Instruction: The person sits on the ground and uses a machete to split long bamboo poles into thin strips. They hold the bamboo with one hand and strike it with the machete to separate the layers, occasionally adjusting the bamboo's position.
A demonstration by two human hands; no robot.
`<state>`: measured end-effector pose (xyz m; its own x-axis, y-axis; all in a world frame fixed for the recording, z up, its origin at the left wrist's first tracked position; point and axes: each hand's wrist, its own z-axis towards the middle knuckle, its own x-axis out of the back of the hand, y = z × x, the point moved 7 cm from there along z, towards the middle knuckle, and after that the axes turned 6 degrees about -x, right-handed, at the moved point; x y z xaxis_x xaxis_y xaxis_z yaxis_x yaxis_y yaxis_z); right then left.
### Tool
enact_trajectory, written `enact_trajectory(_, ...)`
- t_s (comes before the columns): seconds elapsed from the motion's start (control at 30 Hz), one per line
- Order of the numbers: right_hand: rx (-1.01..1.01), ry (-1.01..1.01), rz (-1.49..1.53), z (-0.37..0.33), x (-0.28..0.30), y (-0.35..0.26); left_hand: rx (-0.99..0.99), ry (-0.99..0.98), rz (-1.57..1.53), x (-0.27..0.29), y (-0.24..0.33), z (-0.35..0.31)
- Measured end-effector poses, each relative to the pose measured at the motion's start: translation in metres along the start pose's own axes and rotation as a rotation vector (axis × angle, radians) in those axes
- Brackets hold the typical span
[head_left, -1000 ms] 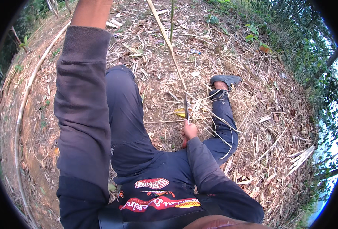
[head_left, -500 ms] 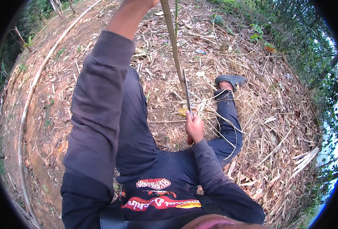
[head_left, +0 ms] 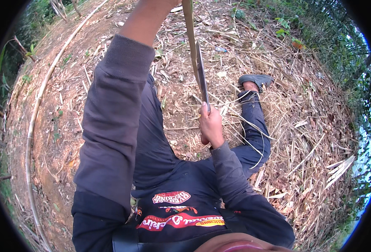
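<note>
My right hand (head_left: 211,124) is closed around the handle of a knife (head_left: 202,80), thumb up along the blade's base. The long blade points up and away from me, its flat side lying along a narrow brownish-green strip (head_left: 190,31) that looks like split bamboo or cane. This strip slopes from the top edge down to the blade, and its lower end narrows beside it. At the top edge, my left hand (head_left: 168,2) shows only its heel and wrist, close beside the strip; its fingers are out of view.
I sit with my legs spread on sloping ground covered in dry leaves and shavings. Thin pale strips (head_left: 240,119) curl over my right leg (head_left: 254,117). A long pole (head_left: 33,119) lies along the left. Green bushes (head_left: 340,50) grow at the right.
My right hand and the knife have moved up and away from me, so the blade lies higher along the strip. A thin green strand near the top is no longer seen.
</note>
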<state>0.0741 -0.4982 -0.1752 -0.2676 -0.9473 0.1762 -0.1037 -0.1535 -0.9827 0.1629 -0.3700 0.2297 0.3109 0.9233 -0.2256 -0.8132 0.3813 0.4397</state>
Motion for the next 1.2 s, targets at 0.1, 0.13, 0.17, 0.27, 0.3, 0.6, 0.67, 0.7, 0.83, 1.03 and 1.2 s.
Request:
enact_trajectory(0.1, -0.074, 0.163, 0.009, -0.016, 0.002, 0.054, 0.064, 0.062, -0.050, 0.007, -0.021, -0.008)
enact_trajectory(0.13, 0.013, 0.274, -0.121, -0.030, 0.016, 0.063, 0.084, 0.066, -0.087, -0.001, -0.036, -0.010)
enact_trajectory(0.17, 0.057, 0.208, -0.089, -0.033, -0.003, 0.037, 0.004, 0.075, -0.007, 0.012, -0.011, -0.002)
enact_trajectory(0.27, 0.020, 0.149, 0.003, -0.037, 0.001, 0.013, -0.071, 0.111, 0.106, 0.014, 0.004, -0.005)
enact_trajectory(0.3, 0.005, 0.121, 0.037, -0.033, 0.009, 0.003, -0.075, 0.105, 0.103, 0.014, 0.003, -0.003)
enact_trajectory(0.6, 0.832, 0.299, 0.871, -0.076, 0.052, -0.137, -0.124, -0.051, -0.010, 0.000, -0.008, -0.002)
enact_trajectory(0.67, 0.627, 0.266, 0.580, -0.041, 0.038, -0.062, -0.119, -0.037, -0.003, -0.013, -0.006, -0.003)
enact_trajectory(0.7, 0.312, 0.182, 0.179, -0.015, 0.018, -0.016, -0.135, -0.038, 0.035, -0.013, -0.006, -0.005)
enact_trajectory(0.83, 0.120, 0.235, -0.178, -0.017, -0.004, 0.081, -0.056, 0.032, 0.024, 0.009, -0.012, -0.001)
enact_trajectory(1.03, 0.053, 0.243, -0.167, -0.023, 0.004, 0.033, -0.080, 0.085, 0.057, 0.030, -0.008, -0.001)
enact_trajectory(1.2, 0.324, 0.196, 0.293, -0.057, 0.049, -0.078, -0.043, 0.011, -0.026, 0.026, -0.014, -0.003)
